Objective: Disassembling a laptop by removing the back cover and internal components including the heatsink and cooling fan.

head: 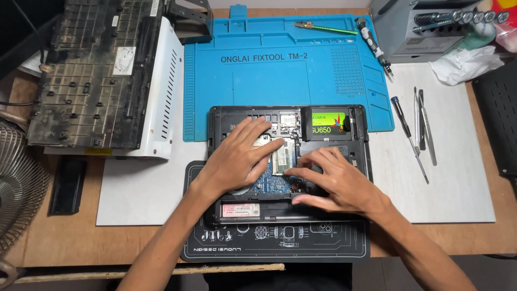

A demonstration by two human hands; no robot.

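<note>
Opened laptop base lies underside-up on blue mat – left hand and right hand both flat, fingers spread, gripping nothing, fingertips at green memory module

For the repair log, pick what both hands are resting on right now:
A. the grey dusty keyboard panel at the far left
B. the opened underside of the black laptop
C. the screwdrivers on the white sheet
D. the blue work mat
B: the left hand and the right hand both lie on the opened black laptop, fingertips meeting at the green memory module on its exposed board.
</note>
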